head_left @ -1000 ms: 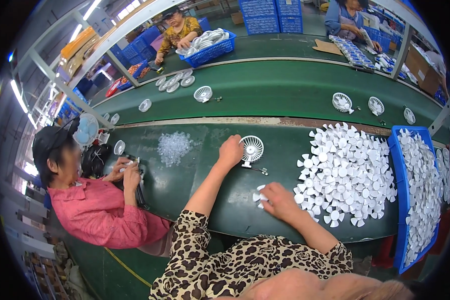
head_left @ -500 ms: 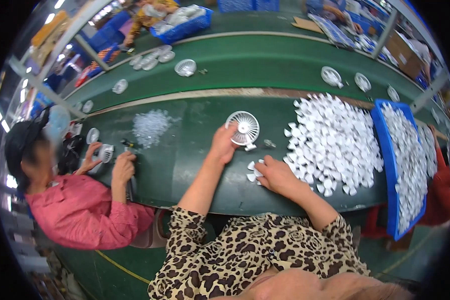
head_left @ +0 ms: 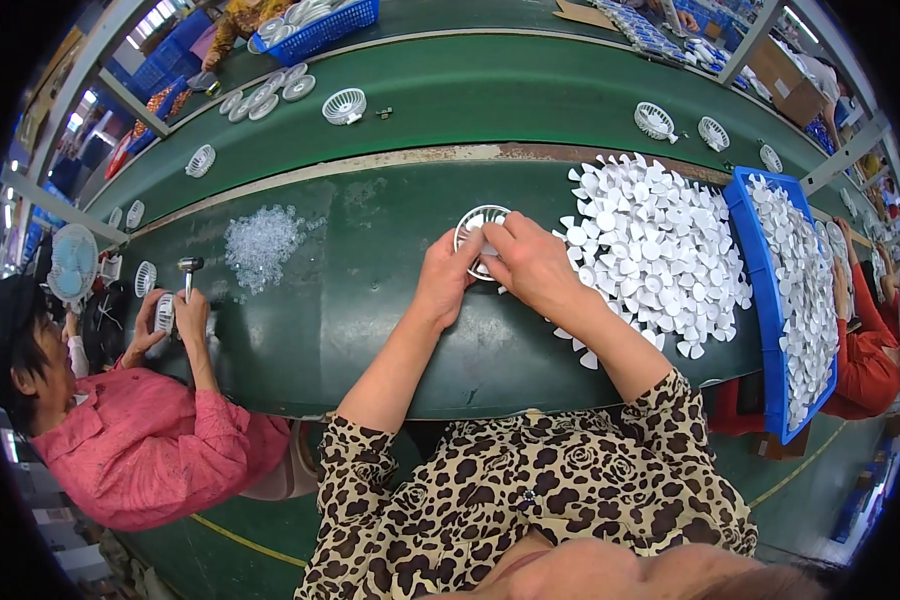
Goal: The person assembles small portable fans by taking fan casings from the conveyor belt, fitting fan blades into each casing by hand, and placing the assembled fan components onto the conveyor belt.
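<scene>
My left hand (head_left: 442, 277) grips a round white fan housing (head_left: 483, 211) with a slatted wall, held above the green work surface in front of me. My right hand (head_left: 540, 265) reaches over it from the right, its thumb and fingers closed at the middle of the housing. A white fan blade (head_left: 474, 241) shows partly inside the ring at the fingertips; my hands hide most of it. Just right of my right hand lies a large heap of loose white fan blades (head_left: 660, 250).
A blue crate (head_left: 765, 300) of fan blades stands at the right. Small clear plastic pieces (head_left: 262, 245) lie in a pile at left. Beside me a co-worker holds a hammer (head_left: 191, 266) and a fan housing (head_left: 164, 312). Housings (head_left: 344, 106) sit on the green conveyor belt (head_left: 510, 110) beyond.
My right hand has moved from the loose blades near the front up to the housing, bringing a fan blade to it. The co-worker's hammer is now upright, and the view has shifted slightly.
</scene>
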A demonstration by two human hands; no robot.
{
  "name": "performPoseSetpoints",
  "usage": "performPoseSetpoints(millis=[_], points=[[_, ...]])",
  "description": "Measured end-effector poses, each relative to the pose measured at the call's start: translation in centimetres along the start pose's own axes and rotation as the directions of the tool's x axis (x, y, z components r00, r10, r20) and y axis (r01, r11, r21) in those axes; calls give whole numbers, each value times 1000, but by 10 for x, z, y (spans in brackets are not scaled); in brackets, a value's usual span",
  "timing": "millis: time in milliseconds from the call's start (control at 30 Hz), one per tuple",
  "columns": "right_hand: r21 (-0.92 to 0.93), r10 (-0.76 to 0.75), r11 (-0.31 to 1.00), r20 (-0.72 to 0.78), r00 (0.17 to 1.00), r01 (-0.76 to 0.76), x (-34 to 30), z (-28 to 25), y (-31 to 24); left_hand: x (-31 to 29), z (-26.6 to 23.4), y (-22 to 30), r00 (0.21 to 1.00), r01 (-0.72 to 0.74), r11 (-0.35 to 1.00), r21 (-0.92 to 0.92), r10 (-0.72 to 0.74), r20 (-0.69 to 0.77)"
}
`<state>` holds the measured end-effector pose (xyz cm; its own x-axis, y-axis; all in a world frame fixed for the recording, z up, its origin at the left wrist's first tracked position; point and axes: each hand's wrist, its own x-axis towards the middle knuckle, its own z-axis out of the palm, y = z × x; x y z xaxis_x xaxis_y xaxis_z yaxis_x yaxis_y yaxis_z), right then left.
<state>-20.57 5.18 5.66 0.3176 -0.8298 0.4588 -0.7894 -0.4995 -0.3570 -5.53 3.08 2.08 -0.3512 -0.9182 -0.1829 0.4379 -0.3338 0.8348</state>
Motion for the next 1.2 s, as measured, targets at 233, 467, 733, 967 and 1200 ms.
performPoseSetpoints(millis=[233,467,733,967,1200], points=[[97,24,995,-193,981,-5,0,-9,5,2,-5,3,989,-141,979,144,146,-25],[472,260,781,352,899,-410,8,-2,41,-1,-2,5,983,-176,921,347,186,4],[680,542,326,435,719,-657,44,11,89,14,-13,11,969,-182,970,162,205,-140],[109,363,917,167,917,-383,10,-42,111,14,-20,2,983,-128,904,407,171,-71],[-359,391,891,290,874,-279,-27,-29,100,-19,29,-12,859,-462,540,703,75,507]])
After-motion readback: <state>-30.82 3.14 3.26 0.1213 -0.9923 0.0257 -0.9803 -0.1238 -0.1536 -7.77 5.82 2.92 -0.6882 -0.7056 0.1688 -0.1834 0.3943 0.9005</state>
